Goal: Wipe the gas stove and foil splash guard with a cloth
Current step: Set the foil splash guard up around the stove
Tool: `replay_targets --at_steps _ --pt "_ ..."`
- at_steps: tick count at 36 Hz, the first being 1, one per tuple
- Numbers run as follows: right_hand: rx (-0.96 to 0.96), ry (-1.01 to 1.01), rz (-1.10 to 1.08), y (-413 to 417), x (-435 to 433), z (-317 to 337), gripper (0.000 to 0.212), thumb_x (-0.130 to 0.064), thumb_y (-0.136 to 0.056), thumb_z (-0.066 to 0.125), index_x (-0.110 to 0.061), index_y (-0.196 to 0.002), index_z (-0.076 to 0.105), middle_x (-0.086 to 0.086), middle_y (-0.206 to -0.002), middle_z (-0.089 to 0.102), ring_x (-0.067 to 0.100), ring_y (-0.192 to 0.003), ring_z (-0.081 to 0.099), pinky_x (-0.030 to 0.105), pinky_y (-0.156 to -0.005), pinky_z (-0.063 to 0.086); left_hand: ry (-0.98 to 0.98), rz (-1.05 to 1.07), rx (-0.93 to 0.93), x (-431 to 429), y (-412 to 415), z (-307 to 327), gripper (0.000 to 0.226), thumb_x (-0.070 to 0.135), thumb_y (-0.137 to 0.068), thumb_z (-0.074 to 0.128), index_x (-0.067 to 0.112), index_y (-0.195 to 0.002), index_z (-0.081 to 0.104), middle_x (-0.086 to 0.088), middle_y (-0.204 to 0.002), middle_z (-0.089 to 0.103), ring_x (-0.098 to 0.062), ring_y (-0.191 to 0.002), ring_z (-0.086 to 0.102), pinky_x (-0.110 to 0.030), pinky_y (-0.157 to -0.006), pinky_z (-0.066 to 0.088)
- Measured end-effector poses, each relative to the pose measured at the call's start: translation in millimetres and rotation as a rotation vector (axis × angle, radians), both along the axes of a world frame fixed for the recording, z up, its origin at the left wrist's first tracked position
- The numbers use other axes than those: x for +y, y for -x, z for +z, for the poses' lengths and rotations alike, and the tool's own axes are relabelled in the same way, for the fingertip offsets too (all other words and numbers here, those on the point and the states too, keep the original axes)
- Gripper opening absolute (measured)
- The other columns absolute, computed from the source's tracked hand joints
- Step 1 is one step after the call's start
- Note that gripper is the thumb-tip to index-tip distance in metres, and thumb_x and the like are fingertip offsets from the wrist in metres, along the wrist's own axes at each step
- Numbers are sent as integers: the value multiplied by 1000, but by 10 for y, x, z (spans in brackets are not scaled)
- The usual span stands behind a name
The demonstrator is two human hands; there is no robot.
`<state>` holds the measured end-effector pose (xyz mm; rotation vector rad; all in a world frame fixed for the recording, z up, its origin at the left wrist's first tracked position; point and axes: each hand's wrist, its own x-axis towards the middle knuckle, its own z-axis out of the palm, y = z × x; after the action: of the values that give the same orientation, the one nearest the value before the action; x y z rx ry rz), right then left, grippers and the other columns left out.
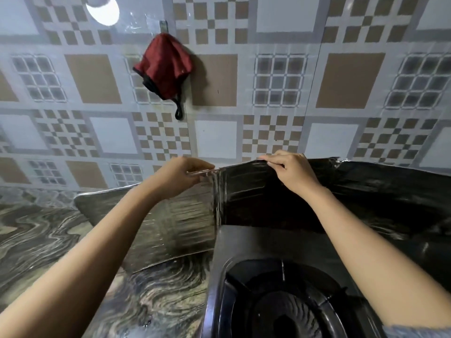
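The folding foil splash guard stands behind and to the left of the gas stove; its back panels look dark, its left panel silvery. My left hand pinches the guard's top edge just left of a fold. My right hand pinches the same top edge right of the fold. The stove's black burner and pan support sit below my right forearm. A dark red cloth hangs from a hook on the tiled wall, above and apart from both hands.
Marbled grey-brown countertop stretches left of the stove. Patterned wall tiles rise directly behind the guard. A bright light reflection shows at top left. The guard's right panels wrap round the stove's far right side.
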<state>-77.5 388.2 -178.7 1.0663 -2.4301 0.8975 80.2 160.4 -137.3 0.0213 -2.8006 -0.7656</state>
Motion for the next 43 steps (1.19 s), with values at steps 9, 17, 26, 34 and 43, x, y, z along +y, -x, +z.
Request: replay_targets --at_steps 9,17,26,34,43 --pt "-91 -76 9 -67 -81 126 29 -20 -94 49 -30 -119 60 -22 -71 47 12 -84 52 44 -93 44 70 -136 -305 -178 -257 280 49 7 -90 54 27 -134 47 1 -131 57 -13 -115 57 -38 -101 46" --pt "-207 -14 -9 -163 -90 268 28 -19 -94 50 -28 -117 62 -10 -109 66 17 -111 55 38 -102 41 -147 -177 -331 -129 -362 394 46 1 -90 53 19 -132 49 0 -122 63 -10 -108 62 -26 -95 49" --pt "-243 -75 -32 -131 -119 188 30 -21 -95 48 -32 -120 60 -10 -99 60 21 -116 52 42 -109 32 -386 -164 -245 87 -317 154 45 5 -90 55 22 -131 47 3 -110 57 -9 -88 60 -14 -76 51" --pt "-264 -123 -47 -50 -103 167 30 -22 -95 47 -34 -119 60 -8 -124 61 18 -124 48 41 -112 22 -720 -25 24 303 -68 -378 44 9 -93 49 15 -136 42 -5 -128 39 2 -98 46 5 -73 38" --pt "-154 -78 -67 102 -158 95 30 -15 -94 49 -29 -118 62 -13 -85 58 18 -94 59 35 -88 44 -862 -13 56 286 540 -657 55 -15 -92 29 -3 -144 13 -18 -154 15 -25 -143 15 -14 -98 23"
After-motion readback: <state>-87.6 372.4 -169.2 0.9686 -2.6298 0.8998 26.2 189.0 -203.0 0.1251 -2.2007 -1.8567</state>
